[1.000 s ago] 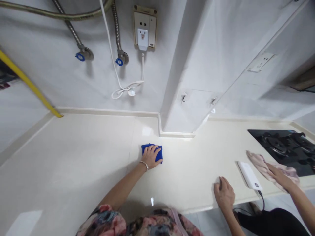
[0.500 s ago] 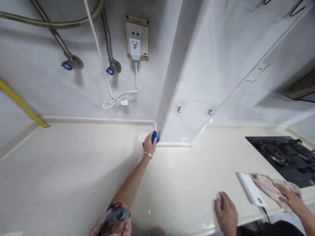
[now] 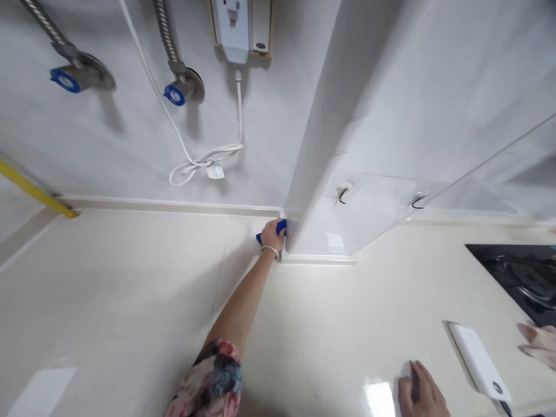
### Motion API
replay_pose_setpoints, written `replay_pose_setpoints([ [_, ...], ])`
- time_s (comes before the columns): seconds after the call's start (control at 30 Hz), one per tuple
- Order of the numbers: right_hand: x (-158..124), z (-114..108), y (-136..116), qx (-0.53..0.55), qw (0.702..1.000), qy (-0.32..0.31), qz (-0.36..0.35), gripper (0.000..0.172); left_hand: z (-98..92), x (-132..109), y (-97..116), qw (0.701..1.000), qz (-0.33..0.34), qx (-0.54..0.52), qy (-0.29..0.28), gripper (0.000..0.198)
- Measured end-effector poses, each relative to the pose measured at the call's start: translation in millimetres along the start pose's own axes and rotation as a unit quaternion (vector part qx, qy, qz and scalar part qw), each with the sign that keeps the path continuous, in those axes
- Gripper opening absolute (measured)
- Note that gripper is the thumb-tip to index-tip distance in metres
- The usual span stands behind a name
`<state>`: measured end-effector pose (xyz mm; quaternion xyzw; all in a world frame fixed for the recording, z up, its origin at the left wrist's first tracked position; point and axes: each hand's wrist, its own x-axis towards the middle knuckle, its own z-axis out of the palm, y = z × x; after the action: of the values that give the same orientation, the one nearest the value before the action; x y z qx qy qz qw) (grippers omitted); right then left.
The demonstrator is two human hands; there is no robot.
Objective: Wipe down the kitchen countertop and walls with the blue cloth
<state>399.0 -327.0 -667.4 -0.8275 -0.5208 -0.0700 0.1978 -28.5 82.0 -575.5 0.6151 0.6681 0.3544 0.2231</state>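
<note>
My left hand (image 3: 272, 234) is closed on a blue cloth (image 3: 281, 225) and presses it into the back corner where the cream countertop (image 3: 130, 289) meets the white column (image 3: 317, 162). My arm reaches far forward, with a bracelet on the wrist and a floral sleeve at the bottom. My right hand (image 3: 421, 397) lies flat on the countertop near its front edge, fingers stretched out and holding nothing. It is partly cut off by the frame.
A white power bank (image 3: 478, 359) lies right of my right hand. Another person's hand (image 3: 538, 344) shows at the right edge. A black gas hob (image 3: 521, 272) sits at far right. Two blue-marked valves (image 3: 176, 94), a coiled white cable (image 3: 204, 162) and a yellow pipe (image 3: 35, 191) are on the wall.
My left hand slid the blue cloth from the open countertop back into the corner by the column. The view moved closer to the wall. The other person's hand and pink cloth shifted toward the right edge.
</note>
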Motion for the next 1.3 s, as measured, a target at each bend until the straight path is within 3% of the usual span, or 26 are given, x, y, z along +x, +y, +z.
replay_pose_setpoints([
  [0.23,0.1,-11.8,-23.0,-0.006,1.0,0.02,0.01,0.059,-3.7,38.2,14.9,0.993,-0.019,0.106,-0.036,0.041],
  [0.47,2.1,-12.2,-23.6,0.002,1.0,0.03,-0.006,0.06,-6.0,62.1,31.2,0.984,-0.029,0.173,-0.025,0.045],
  [0.57,2.6,-10.2,-23.1,0.011,0.999,0.042,-0.023,0.06,-17.2,47.6,22.5,0.979,0.025,0.194,-0.061,0.046],
  [0.7,2.2,-6.0,-22.1,0.004,0.999,0.043,-0.011,0.058,-30.5,8.8,7.4,0.962,0.102,0.233,-0.097,0.05],
  [1.17,2.6,5.1,-18.5,0.003,0.999,0.047,-0.011,0.054,-41.9,-86.9,-4.5,0.945,0.179,0.252,-0.108,0.054],
  [1.3,2.6,5.3,-15.2,0.009,0.999,0.045,-0.018,0.055,-44.2,-103.5,-5.8,0.943,0.191,0.244,-0.119,0.055],
])
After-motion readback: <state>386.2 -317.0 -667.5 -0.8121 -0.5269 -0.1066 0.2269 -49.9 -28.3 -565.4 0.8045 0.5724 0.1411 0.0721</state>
